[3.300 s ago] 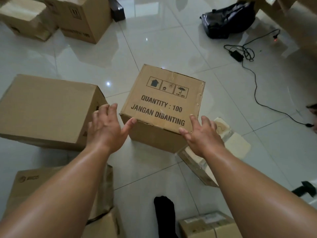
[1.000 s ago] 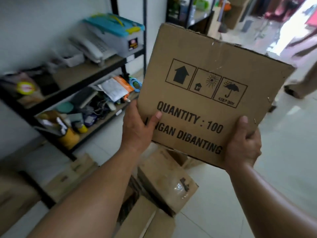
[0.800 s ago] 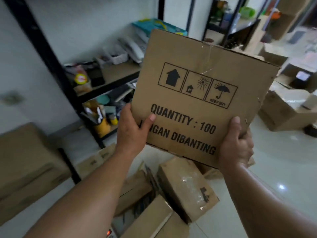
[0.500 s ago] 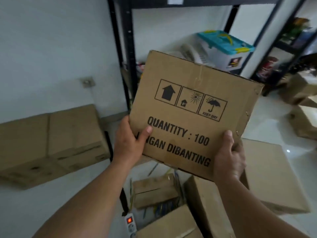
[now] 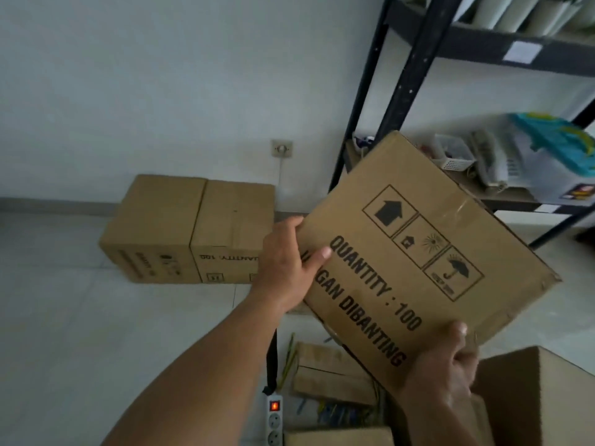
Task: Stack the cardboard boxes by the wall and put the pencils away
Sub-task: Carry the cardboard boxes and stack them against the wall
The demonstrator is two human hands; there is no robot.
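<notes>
Closed brown cardboard box (image 5: 418, 252) held tilted in the air, near the white wall (image 5: 161, 75).
My left hand (image 5: 283, 268) grips its left edge, thumb on the printed face; my right hand (image 5: 447, 365) grips the bottom corner. Print: "QUANTITY : 100", "…GAN DIBANTING", plus arrow, house, sun and umbrella symbols. Contents hidden. A pair of closed brown cartons (image 5: 193, 233) sits against the wall; the right one reads "QUANTITY: 100" upside down.

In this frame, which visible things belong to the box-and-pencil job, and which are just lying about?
Job: printed box, gripped by left hand and right hand; left wall box; right wall box; blurred pencils on the floor.
Lying about: power strip; wall socket; black shelf rack; teal-lidded tub.
</notes>
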